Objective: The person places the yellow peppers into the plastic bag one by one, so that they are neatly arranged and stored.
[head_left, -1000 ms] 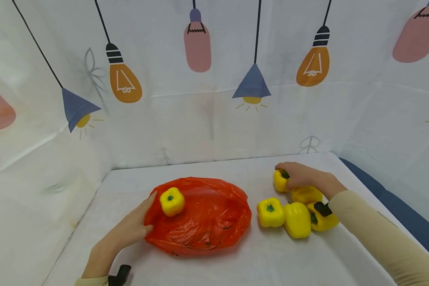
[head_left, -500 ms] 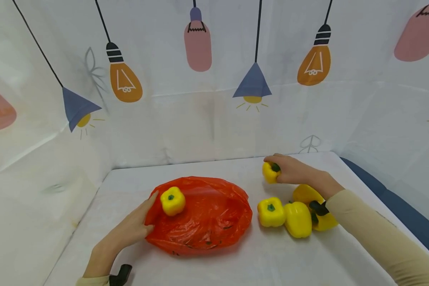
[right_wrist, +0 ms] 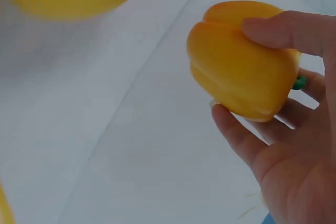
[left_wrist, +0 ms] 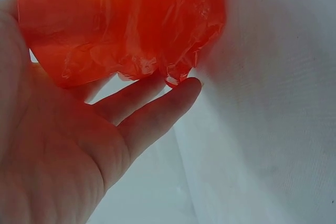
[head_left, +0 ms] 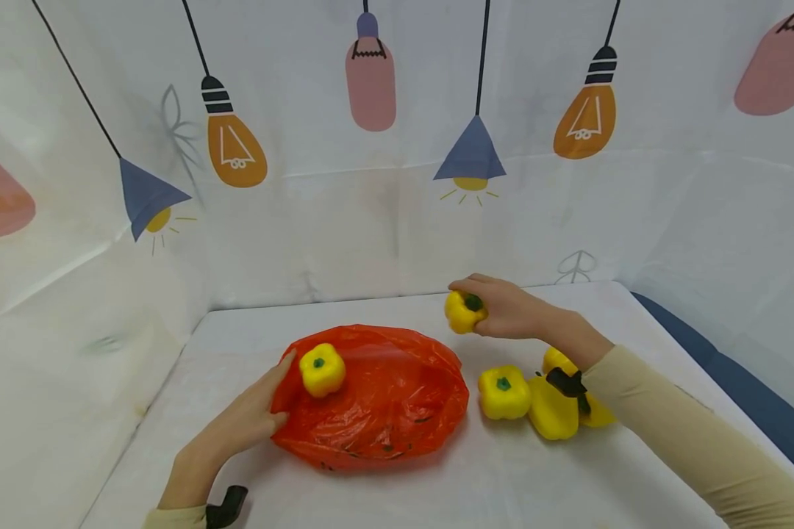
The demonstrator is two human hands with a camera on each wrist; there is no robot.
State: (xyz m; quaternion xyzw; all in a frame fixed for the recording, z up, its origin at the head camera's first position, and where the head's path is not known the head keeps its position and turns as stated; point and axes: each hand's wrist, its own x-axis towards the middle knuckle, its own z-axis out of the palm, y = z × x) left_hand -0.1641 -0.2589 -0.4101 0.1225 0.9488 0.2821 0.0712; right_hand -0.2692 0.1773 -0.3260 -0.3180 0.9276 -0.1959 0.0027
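Observation:
A red plastic bag [head_left: 390, 393] lies spread on the white table, with one yellow bell pepper [head_left: 323, 369] on its left part. My left hand [head_left: 238, 411] rests against the bag's left edge; its extended fingers [left_wrist: 163, 106] touch the crinkled plastic in the left wrist view. Above the table's back, behind the bag's right end, my right hand [head_left: 503, 305] holds another yellow bell pepper [right_wrist: 244, 59] between thumb and fingers. Its green stem shows beside the palm.
Right of the bag stand more yellow bell peppers: one upright [head_left: 504, 392], one on its side [head_left: 553, 408], and others partly hidden by the right sleeve [head_left: 675, 419]. A white printed sheet [head_left: 370, 235] hangs behind the table.
My right hand has carried its pepper up and leftward, away from the other peppers and towards the bag. The left hand and the bag have stayed in place.

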